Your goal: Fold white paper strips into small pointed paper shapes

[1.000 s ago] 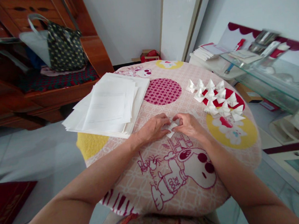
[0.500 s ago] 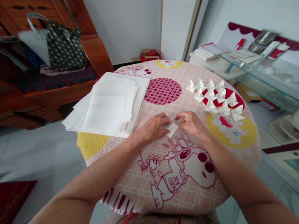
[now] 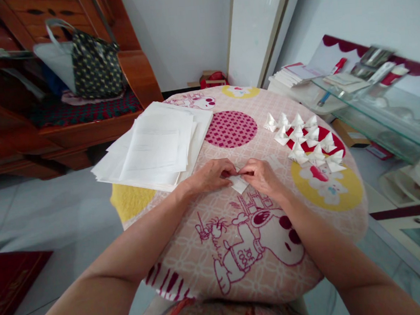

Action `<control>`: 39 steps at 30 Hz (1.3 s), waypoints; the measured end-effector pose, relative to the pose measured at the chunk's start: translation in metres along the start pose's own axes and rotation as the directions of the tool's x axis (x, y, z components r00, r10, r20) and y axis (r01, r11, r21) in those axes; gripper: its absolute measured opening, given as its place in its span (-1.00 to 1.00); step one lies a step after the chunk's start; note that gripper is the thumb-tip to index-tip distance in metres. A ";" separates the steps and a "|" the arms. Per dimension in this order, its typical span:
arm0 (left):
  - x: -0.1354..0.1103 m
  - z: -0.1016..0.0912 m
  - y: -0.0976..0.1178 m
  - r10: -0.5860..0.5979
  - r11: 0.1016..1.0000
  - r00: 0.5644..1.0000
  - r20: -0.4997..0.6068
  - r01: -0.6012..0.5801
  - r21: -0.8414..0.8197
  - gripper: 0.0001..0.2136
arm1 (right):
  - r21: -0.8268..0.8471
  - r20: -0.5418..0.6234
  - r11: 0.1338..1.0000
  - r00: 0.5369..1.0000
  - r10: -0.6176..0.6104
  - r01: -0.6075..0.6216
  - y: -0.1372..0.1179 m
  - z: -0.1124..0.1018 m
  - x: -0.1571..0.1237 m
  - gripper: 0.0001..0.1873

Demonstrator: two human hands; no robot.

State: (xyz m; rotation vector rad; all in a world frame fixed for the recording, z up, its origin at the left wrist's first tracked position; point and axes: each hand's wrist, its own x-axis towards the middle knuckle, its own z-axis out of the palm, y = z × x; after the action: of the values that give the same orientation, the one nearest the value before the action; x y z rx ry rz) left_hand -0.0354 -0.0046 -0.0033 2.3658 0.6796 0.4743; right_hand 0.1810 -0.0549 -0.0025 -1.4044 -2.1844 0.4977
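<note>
A small folded piece of white paper (image 3: 239, 185) lies on the patterned tablecloth (image 3: 203, 246), between my two hands. My left hand (image 3: 217, 173) is closed on its left side, fingertips pinching the paper. From the right, my right hand (image 3: 258, 174) pinches its upper edge, with the fingertips of both hands almost meeting. My fingers cover the upper part of the paper. To the right, several folded white paper shapes with pointed tips (image 3: 297, 134) stand in rows. A stack of white sheets (image 3: 150, 150) lies left of my hands, some with faint print.
A glass shelf (image 3: 385, 108) with cups and pens on it stands close to the table's right side. At the back left is a wooden bench (image 3: 140, 80) holding a dotted bag (image 3: 97, 64). A red box (image 3: 15, 287) lies on the floor at left.
My right hand has moved slightly left, nearer to my left hand, and its fingertips now pinch the paper's upper edge. The view has shifted a little.
</note>
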 end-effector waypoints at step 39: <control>-0.003 0.002 0.002 0.105 0.994 0.992 -0.068 -0.106 -0.004 -0.86 | -0.454 0.147 0.891 0.987 0.066 0.008 -0.066 0.006 -0.018 -0.70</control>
State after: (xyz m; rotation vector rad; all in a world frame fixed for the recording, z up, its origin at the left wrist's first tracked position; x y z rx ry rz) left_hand -0.0362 -0.0087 -0.0041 2.3962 0.5838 0.6044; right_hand 0.1357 -0.0981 0.0251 -1.6841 -2.5251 0.1060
